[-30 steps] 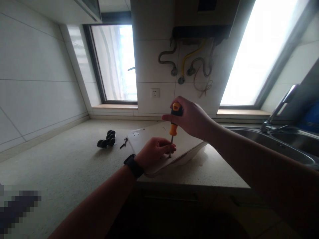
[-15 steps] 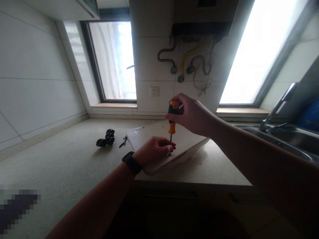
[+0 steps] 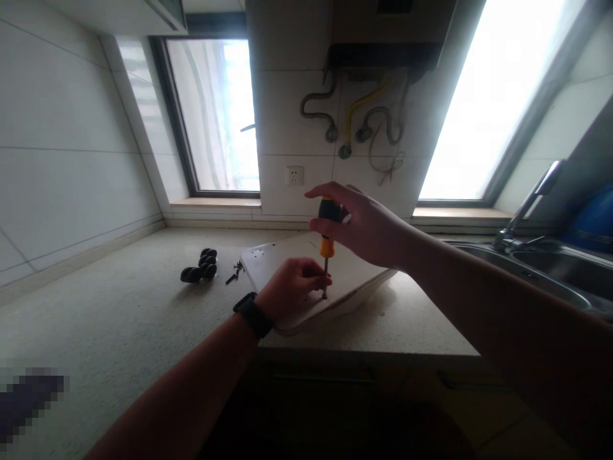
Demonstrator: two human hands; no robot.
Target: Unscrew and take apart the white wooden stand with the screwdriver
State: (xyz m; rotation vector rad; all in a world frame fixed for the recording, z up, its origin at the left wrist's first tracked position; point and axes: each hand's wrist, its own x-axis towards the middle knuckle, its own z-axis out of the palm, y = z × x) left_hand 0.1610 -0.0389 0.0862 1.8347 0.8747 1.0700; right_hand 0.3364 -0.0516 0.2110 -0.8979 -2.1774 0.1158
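My right hand (image 3: 364, 227) is wrapped round the black and orange handle of a screwdriver (image 3: 326, 239), which stands upright with its tip on a pale flat board (image 3: 354, 271) lying on the countertop. My left hand (image 3: 292, 287), a dark watch on its wrist, rests on the board with its fingers pinched at the screwdriver tip, on something too small to name. My right fingers are loosened, the index finger stretched over the handle top.
Black caster wheels (image 3: 198, 268) and small loose screws (image 3: 234, 273) lie on the counter (image 3: 119, 319) left of the board. A steel sink (image 3: 550, 271) with a tap (image 3: 527, 204) is at the right. Tiled walls, two windows and wall pipes stand behind.
My right hand has shifted its hold on the handle, the fingers turning and loosening. The left hand stays pinched at the tip. The view drifted slightly.
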